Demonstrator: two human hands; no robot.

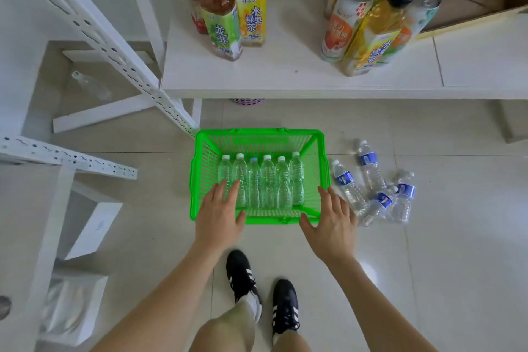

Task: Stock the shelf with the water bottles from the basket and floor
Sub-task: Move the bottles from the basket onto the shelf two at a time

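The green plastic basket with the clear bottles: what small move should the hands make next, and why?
Probably lower the left hand and close its fingers on the leftmost clear bottle in the green plastic basket. Both hands hover open and empty, and that bottle lies directly under the left one.

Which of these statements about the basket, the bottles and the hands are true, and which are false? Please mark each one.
1. The green basket holds six water bottles lying side by side. True.
2. The left hand is gripping a bottle by its cap. False: it is open, spread above the basket's near rim.
3. Blue-labelled bottles lie on the floor to the right of the basket. True.
4. The right hand holds a can. False: it is open and empty.
5. The shelf is bare. False: tea bottles stand on it.
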